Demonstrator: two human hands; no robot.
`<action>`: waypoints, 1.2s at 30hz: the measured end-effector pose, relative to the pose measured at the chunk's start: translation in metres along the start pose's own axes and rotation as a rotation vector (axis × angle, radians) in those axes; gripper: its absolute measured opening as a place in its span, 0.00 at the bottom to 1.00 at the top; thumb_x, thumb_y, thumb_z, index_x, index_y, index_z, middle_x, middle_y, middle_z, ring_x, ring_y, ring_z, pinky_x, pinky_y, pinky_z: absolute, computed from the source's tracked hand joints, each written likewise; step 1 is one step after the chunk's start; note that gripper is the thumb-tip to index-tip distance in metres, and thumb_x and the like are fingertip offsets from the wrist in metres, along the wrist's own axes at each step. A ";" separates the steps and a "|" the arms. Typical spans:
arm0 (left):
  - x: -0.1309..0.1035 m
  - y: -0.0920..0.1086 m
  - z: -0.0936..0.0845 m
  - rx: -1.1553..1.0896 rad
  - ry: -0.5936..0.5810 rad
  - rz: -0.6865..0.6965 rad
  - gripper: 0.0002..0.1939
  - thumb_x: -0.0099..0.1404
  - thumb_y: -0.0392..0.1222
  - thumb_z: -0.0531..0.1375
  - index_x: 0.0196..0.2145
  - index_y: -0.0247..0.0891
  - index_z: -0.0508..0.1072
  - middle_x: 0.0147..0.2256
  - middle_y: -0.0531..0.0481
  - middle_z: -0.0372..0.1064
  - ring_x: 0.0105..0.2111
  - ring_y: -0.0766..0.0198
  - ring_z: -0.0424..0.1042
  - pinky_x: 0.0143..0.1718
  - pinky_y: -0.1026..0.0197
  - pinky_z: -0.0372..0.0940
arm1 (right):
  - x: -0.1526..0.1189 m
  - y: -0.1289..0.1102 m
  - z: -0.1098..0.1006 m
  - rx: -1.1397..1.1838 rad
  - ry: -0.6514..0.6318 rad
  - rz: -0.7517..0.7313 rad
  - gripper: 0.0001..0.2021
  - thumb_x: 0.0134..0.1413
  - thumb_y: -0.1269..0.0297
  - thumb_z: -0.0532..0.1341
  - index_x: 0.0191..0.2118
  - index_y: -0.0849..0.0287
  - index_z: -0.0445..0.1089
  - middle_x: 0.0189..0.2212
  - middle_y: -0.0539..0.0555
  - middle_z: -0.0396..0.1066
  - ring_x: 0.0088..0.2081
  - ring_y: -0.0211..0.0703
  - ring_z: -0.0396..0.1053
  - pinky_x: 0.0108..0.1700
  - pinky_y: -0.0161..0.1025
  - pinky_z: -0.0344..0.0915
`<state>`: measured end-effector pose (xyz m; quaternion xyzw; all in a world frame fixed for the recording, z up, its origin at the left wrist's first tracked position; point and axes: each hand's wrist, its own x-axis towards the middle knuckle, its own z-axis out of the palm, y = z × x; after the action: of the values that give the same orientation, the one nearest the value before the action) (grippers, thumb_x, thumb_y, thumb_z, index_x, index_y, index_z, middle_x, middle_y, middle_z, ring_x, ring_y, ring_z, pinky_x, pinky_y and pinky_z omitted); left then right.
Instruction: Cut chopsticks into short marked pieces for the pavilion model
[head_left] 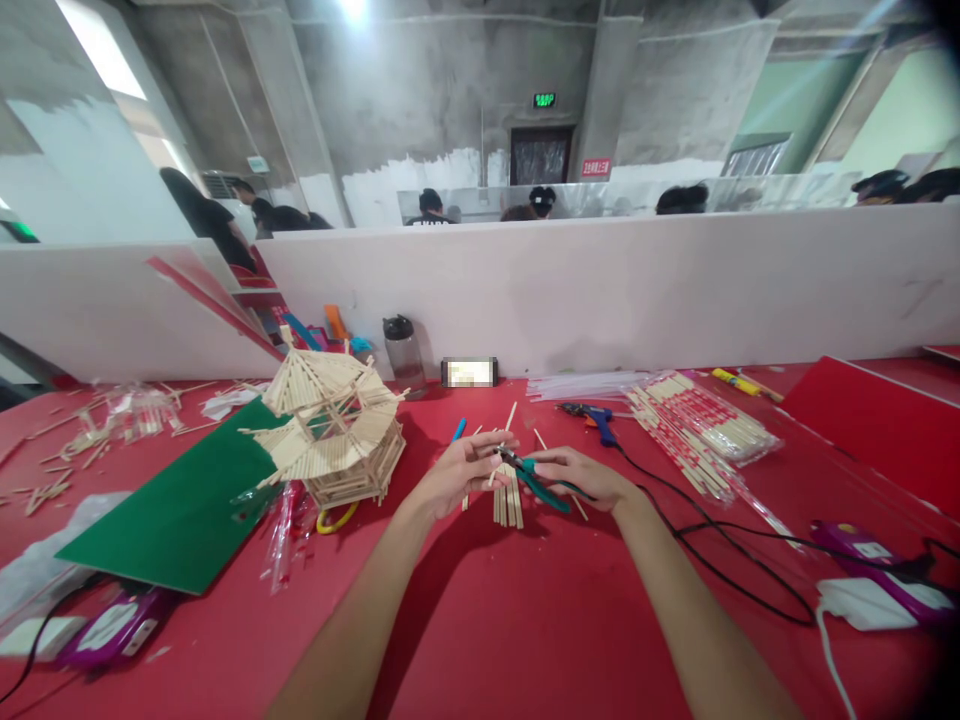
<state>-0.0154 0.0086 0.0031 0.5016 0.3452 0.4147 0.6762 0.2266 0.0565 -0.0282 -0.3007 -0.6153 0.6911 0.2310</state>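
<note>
1. One red table (525, 620) is stretching across the room in front of me, and a white partition (600, 290) is standing along its far side.
2. On the left, a green board (180, 520) is lying at a slant, with a stick model (337, 455) of a roofed building sitting over its far right end.
3. Several stick packets (705, 420) in clear plastic are lying on the right, well apart from the hands.
4. A water bottle (405, 355) with a dark lid is standing upright, near the partition and just behind the model.
5. Two bare hands are meeting over the middle: the right hand (581, 475) is gripping the pliers, its fingers wrapping the handles; the left hand (465, 470) is bending its fingers at the pliers' head, though I cannot tell whether they are pinching anything.
6. A blue glue gun (600, 422) is resting beyond the right hand, near the packets.
7. Those teal-handled pliers (551, 495) are slanting between both hands, above the table.
8. Loose sticks (508, 508) are lying side by side beneath them.
</note>
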 end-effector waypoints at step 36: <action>-0.017 0.002 0.065 0.065 -0.076 0.158 0.31 0.59 0.48 0.66 0.58 0.42 0.67 0.57 0.37 0.65 0.28 0.61 0.78 0.25 0.66 0.69 | 0.004 0.029 -0.021 0.026 -0.118 -0.365 0.25 0.33 0.55 0.75 0.43 0.55 0.78 0.39 0.56 0.77 0.44 0.48 0.72 0.49 0.42 0.64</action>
<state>0.0343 -0.0316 0.0230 0.5642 0.2922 0.4360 0.6374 0.2402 0.0702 -0.0586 -0.1402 -0.6632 0.6619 0.3200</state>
